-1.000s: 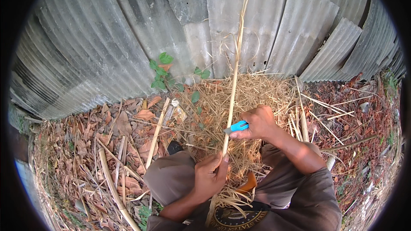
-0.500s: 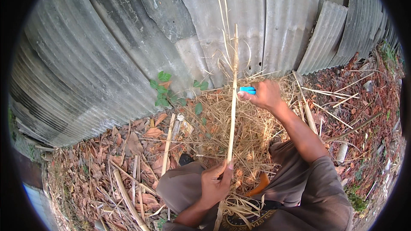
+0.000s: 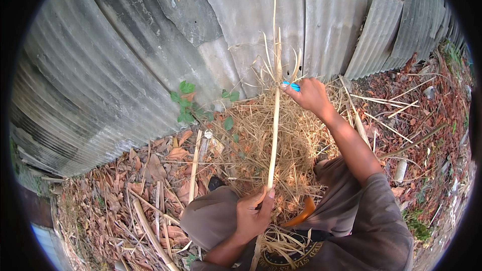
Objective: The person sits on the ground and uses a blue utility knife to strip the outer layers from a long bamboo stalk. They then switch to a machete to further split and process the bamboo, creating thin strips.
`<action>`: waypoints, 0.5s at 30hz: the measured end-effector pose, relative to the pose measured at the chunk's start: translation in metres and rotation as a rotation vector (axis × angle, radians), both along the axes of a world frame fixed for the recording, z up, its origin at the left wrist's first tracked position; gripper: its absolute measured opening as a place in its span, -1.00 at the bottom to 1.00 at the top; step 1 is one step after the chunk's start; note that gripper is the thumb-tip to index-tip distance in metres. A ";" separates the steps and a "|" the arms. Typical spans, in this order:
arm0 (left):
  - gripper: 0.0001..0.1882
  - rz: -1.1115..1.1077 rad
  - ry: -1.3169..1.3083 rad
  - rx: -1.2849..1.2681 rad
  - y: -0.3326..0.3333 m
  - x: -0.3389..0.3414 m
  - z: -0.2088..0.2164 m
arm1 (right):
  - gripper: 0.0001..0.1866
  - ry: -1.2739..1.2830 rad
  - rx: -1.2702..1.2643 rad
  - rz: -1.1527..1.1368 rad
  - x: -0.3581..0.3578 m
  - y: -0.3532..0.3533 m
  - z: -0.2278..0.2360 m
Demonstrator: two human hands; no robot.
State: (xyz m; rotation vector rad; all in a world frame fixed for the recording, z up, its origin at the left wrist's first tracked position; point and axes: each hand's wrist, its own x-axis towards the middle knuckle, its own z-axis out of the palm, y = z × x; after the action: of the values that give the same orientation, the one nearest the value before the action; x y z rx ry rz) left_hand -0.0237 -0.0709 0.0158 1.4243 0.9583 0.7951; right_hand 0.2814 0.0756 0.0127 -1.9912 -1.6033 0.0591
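Observation:
A long pale strip of split wood or bamboo (image 3: 275, 140) stands nearly upright in the picture, running from my lap toward the metal fence. My left hand (image 3: 253, 213) is wrapped round its lower part, thumb on top. Higher up, my right hand (image 3: 312, 95) is closed round a small bright-blue tool (image 3: 291, 86), pressed to the strip's side. My fingers cover most of that tool, and no blade can be made out. Thin curled shavings (image 3: 297, 65) still hang from the strip just beyond the tool. More loose shavings (image 3: 285, 241) lie on my lap.
Corrugated grey metal sheets (image 3: 135, 65) rise as a fence ahead. A heap of straw-like shavings (image 3: 301, 135) covers the ground between my legs, with an orange curved handle (image 3: 301, 213) near my lap. Dry leaves (image 3: 155, 168), cut sticks (image 3: 193, 170) and a green vine (image 3: 187, 100) lie around.
My right hand and the blue tool have slid farther up along the strip, away from me. Shavings now bunch and curl at the tool. My left hand keeps its grip.

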 end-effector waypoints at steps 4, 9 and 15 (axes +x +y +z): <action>-0.76 0.012 -0.079 -0.040 0.008 0.004 -0.007 | -0.19 1.220 -0.528 0.150 -0.019 0.001 -0.007; -0.74 0.049 -0.135 -0.149 0.005 0.004 -0.009 | -0.24 1.430 -0.465 0.190 -0.033 -0.019 0.009; -0.66 0.095 -0.099 0.076 0.006 0.008 -0.006 | -0.26 1.109 -0.439 0.255 -0.028 -0.036 0.023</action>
State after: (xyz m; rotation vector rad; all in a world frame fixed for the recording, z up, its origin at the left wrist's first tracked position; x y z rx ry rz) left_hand -0.0152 -0.0645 0.0094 1.3993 0.9328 0.9726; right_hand 0.2531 0.0394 0.0359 -1.4909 -1.0840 1.4339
